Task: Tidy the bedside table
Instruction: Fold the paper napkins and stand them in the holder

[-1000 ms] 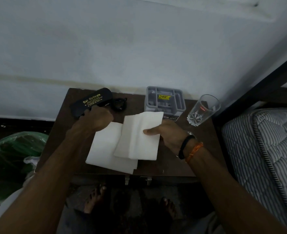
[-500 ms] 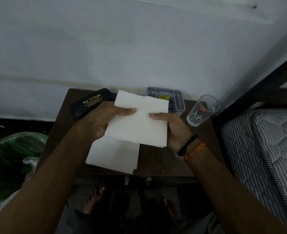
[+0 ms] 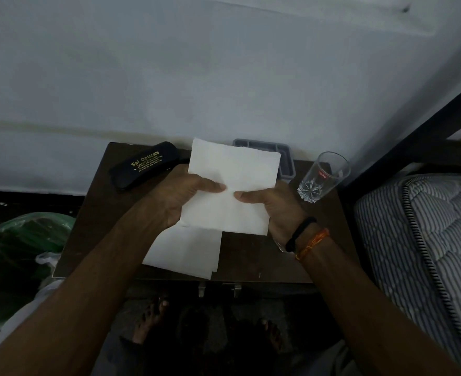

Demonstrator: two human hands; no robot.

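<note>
black case (image 3: 145,164): "Sai Opticals" in gold, smaller lines unreadable | glass (image 3: 322,176): small red logo, unreadable

Both hands, left hand (image 3: 179,196) and right hand (image 3: 274,206), pinch a white napkin (image 3: 232,185) above the bedside table (image 3: 88,213).

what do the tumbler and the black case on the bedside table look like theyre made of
Tumbler: clear glass by the look, see-through, with a cut star pattern in its thick base. Black case: probably hard plastic or leatherette, matte with gold print; the dim light leaves it open.
</note>
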